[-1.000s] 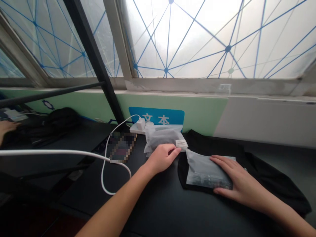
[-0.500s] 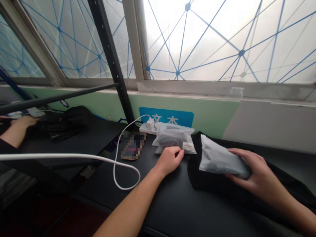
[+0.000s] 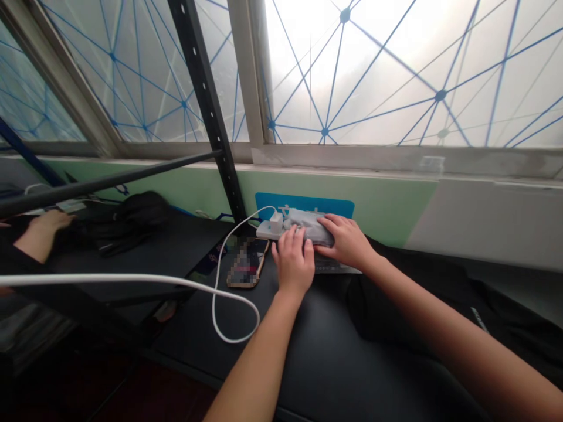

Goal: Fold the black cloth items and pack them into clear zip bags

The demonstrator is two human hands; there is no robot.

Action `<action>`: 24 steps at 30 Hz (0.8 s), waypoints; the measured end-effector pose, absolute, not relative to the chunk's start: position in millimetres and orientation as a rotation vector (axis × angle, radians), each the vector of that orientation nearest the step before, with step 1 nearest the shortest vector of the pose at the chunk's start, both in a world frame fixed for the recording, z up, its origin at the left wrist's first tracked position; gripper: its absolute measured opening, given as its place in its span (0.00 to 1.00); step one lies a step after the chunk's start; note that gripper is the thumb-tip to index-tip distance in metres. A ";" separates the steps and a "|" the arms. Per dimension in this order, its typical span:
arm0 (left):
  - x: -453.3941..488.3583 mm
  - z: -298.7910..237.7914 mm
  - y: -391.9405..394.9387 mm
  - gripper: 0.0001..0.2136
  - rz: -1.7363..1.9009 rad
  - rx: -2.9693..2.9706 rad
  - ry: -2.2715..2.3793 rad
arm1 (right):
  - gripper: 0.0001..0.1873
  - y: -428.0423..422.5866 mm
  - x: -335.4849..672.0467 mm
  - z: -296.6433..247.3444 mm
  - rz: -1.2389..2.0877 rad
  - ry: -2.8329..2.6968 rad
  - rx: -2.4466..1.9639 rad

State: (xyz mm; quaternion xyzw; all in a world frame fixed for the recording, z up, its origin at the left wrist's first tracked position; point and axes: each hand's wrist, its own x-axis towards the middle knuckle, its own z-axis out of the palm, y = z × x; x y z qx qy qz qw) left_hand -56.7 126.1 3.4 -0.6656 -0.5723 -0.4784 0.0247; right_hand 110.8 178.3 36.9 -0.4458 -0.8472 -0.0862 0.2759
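Note:
A frosted plastic pouch point(image 3: 311, 220) with something grey inside lies on top of other plastic bags point(image 3: 336, 267) by the wall. My right hand point(image 3: 349, 241) grips the pouch at its right end, thumb low and fingers over the top. My left hand point(image 3: 294, 264) rests at the front left of the stack, its fingers spread and touching the pouch. Both hands cover much of the lower bags. A phone point(image 3: 247, 264) lies just left of my left hand, its screen blurred out.
A white power strip point(image 3: 265, 230) with a plugged-in charger point(image 3: 276, 221) sits against the wall. Its white cable point(image 3: 235, 340) loops across the desk. Black cloth point(image 3: 396, 310) lies on the right. A metal post point(image 3: 206, 99) stands left; beyond it shows another person's hand point(image 3: 46, 225).
My right hand has carried the pouch leftward onto the other bags. My left hand has opened from a loose fist and moved up against the stack. The view has shifted slightly.

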 end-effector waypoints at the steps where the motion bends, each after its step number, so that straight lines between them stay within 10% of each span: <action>1: -54.7 3.5 126.5 0.18 -1.361 -2.105 -1.825 | 0.39 181.9 115.4 32.5 -0.207 -2.271 -1.208; 17: -43.8 -10.9 126.8 0.26 -1.004 -2.051 -1.914 | 0.38 181.2 161.8 -18.5 0.284 -2.157 -1.056; 24: -52.6 -19.6 125.6 0.42 -0.753 -2.133 -1.805 | 0.57 186.7 171.2 -24.1 0.110 -2.292 -1.016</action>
